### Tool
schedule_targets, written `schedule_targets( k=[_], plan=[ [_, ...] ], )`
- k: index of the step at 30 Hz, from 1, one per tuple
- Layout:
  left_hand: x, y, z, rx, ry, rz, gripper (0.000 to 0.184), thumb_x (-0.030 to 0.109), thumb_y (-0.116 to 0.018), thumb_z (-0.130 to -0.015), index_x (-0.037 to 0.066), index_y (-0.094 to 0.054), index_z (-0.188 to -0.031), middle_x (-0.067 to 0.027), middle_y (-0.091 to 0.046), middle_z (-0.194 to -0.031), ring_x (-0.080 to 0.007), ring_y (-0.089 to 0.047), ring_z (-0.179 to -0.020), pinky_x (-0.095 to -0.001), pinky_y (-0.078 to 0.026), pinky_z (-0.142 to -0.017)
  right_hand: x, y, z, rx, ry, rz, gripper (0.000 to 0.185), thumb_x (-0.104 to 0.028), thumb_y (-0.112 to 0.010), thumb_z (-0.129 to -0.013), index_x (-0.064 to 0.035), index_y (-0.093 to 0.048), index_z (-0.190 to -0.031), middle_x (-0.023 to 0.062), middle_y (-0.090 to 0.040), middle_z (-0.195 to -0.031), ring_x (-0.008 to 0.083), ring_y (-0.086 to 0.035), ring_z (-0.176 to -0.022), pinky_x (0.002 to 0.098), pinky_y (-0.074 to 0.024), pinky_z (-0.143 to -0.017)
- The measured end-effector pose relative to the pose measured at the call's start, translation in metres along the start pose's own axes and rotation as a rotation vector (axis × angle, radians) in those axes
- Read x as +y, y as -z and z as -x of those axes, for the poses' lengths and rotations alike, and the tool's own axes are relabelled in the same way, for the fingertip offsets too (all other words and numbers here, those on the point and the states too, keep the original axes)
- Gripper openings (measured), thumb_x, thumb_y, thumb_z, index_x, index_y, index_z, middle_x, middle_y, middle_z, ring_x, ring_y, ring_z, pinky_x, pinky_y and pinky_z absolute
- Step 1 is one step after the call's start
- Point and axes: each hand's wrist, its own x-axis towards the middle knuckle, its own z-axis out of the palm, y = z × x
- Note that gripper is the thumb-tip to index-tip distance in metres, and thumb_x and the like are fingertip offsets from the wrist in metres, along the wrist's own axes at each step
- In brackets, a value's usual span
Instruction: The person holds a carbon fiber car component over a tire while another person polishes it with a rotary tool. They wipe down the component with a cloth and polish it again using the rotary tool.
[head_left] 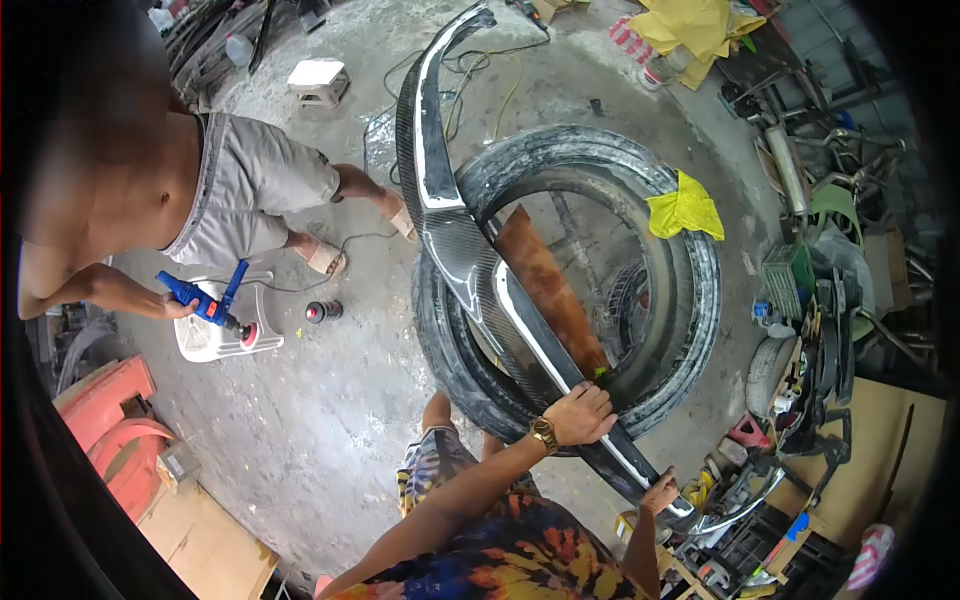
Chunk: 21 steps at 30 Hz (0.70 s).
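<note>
Both hands on the long panel, laid right across the big tyre!

And there it was, the long dark panel point(462, 250), woven-patterned and glossy, lying slantwise over the big tyre point(702, 300), which lay flat on the concrete floor point(330, 420). The panel's curved far end reached out past the tyre's far left edge, while its narrow end jutted beyond the near right edge. White strips point(432, 130) ran along it in sections.

Now to the hands! The left hand point(583, 413), a gold watch point(543, 433) at its wrist, gripped the panel above the tyre's near edge, fingers bent over the top. The right hand point(658, 493) was at the narrow end, outside the tyre, touching the panel; how far it had closed, you could not tell.

Inside the ring, a brown board point(545, 290) slanted close along the panel's right side. A yellow cloth point(686, 205) draped over the tyre's far right edge, a bright splash there!

Over on the left, a co-worker point(245, 185) stood with a blue power tool point(208, 305) in one hand, its pad by a white plastic stool point(197, 343). A black-and-red bottle point(323, 311) stood on the floor between that stool and the tyre.
</note>
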Motion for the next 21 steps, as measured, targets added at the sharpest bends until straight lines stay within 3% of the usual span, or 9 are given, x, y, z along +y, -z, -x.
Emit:
schedule_targets(
  k=[8, 11, 13, 14, 17, 19, 20, 21],
  plan=[
    [0.001, 0.0, -0.004, -0.019, -0.002, 0.0, 0.026, 0.032, -0.057, -0.093, 0.01, -0.061, -0.079, -0.0064, -0.054, -0.083, -0.0252, -0.054, -0.088, -0.0385, -0.042, -0.092, -0.005, 0.0, -0.004, -0.031, -0.01, 0.02, 0.073, -0.049, -0.035, -0.104, 0.0078, -0.049, -0.061, 0.0234, -0.047, -0.057, 0.0362, -0.039, -0.059, 0.05, -0.0353, -0.069],
    [0.003, 0.002, -0.009, -0.075, -0.022, -0.033, 0.029, 0.033, -0.056, -0.094, 0.008, -0.064, -0.08, -0.007, -0.056, -0.083, -0.025, -0.055, -0.089, -0.0389, -0.042, -0.09, -0.005, -0.007, -0.006, 0.091, 0.073, 0.025, 0.072, -0.048, -0.038, -0.104, 0.0093, -0.049, -0.062, 0.0244, -0.047, -0.056, 0.0374, -0.041, -0.055, 0.0501, -0.0364, -0.065],
    [0.004, -0.004, -0.012, -0.074, 0.042, -0.053, 0.035, 0.034, -0.054, -0.096, 0.007, -0.068, -0.079, -0.0076, -0.06, -0.082, -0.0248, -0.055, -0.088, -0.0385, -0.042, -0.086, -0.012, -0.002, -0.011, -0.118, 0.014, -0.043, 0.071, -0.048, -0.041, -0.102, 0.0106, -0.052, -0.064, 0.026, -0.052, -0.059, 0.0388, -0.046, -0.055, 0.0509, -0.0392, -0.064],
    [0.005, -0.006, -0.013, -0.071, 0.029, -0.065, 0.035, 0.034, -0.054, -0.096, 0.007, -0.068, -0.079, -0.0076, -0.06, -0.082, -0.0248, -0.055, -0.088, -0.0385, -0.042, -0.086, -0.016, -0.001, -0.011, -0.112, 0.014, -0.06, 0.071, -0.048, -0.041, -0.102, 0.0106, -0.052, -0.064, 0.026, -0.052, -0.059, 0.0388, -0.046, -0.055, 0.0509, -0.0392, -0.064],
    [0.007, -0.01, -0.02, -0.21, 0.094, -0.068, 0.043, 0.037, -0.05, -0.097, 0.004, -0.072, -0.081, -0.0108, -0.067, -0.081, -0.0265, -0.06, -0.088, -0.0391, -0.042, -0.085, -0.021, -0.008, -0.013, -0.137, -0.006, -0.094, 0.07, -0.049, -0.044, -0.101, 0.0109, -0.058, -0.067, 0.0291, -0.058, -0.066, 0.0423, -0.054, -0.063, 0.0523, -0.0421, -0.07],
    [0.008, -0.012, -0.024, -0.22, 0.119, -0.139, 0.048, 0.039, -0.047, -0.098, 0.004, -0.072, -0.079, -0.0113, -0.068, -0.081, -0.0268, -0.061, -0.087, -0.0391, -0.041, -0.085, -0.016, -0.015, -0.015, -0.157, -0.029, -0.031, 0.071, -0.058, -0.046, -0.098, 0.0083, -0.061, -0.077, 0.0273, -0.061, -0.078, 0.0414, -0.059, -0.079, 0.0501, -0.0448, -0.079],
    [0.009, -0.01, -0.026, -0.238, 0.113, -0.159, 0.05, 0.04, -0.045, -0.099, 0.004, -0.072, -0.078, -0.012, -0.07, -0.084, -0.0271, -0.063, -0.087, -0.0401, -0.042, -0.085, -0.018, -0.015, -0.017, -0.22, -0.085, -0.013, 0.068, -0.056, -0.046, -0.099, 0.0086, -0.064, -0.084, 0.0307, -0.063, -0.091, 0.0454, -0.06, -0.094, 0.0506, -0.0442, -0.086],
    [0.007, -0.017, -0.022, -0.209, 0.078, -0.181, 0.05, 0.04, -0.045, -0.1, 0.004, -0.072, -0.079, -0.0121, -0.07, -0.084, -0.0269, -0.063, -0.088, -0.0405, -0.042, -0.085, -0.028, -0.008, -0.014, -0.208, -0.067, -0.012, 0.068, -0.054, -0.046, -0.099, 0.0093, -0.064, -0.083, 0.0317, -0.063, -0.089, 0.0473, -0.06, -0.09, 0.0519, -0.0444, -0.084]
  ],
)
